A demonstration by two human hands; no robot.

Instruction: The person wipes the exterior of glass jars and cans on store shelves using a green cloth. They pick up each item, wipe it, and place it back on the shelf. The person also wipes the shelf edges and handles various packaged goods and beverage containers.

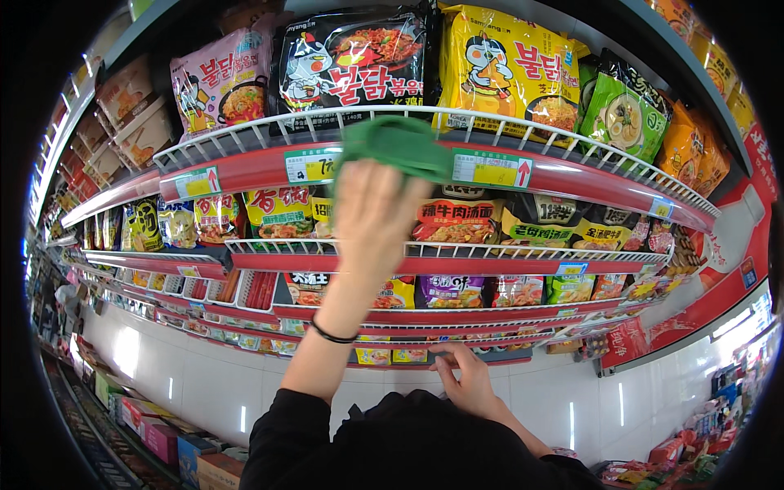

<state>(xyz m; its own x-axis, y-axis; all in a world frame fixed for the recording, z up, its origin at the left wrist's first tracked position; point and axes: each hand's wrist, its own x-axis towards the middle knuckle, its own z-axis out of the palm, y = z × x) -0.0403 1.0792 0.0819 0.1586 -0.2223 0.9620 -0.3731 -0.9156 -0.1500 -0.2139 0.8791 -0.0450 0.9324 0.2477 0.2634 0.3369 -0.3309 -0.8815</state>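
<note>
My left hand (373, 223) is stretched forward, holding a green cloth (395, 144). The cloth lies over the white wire guard (226, 131) and the red front strip (257, 168) of the upper shelf, between two price labels; motion blurs both hand and cloth. Just behind the guard stand a black bag of Samyang instant noodles (355, 61) and a yellow bag (514, 73). Close to my body, my right hand (467, 376) hangs before the lower shelves, fingers loosely bent and apart, with nothing seen in it.
Lower shelves hold several noodle bags (456, 220) behind another wire guard (527, 252). White baskets (257, 291) stand lower left. Boxes (159, 435) line the tiled floor (184, 380) at left. A red display panel (723, 275) borders the shelving at right.
</note>
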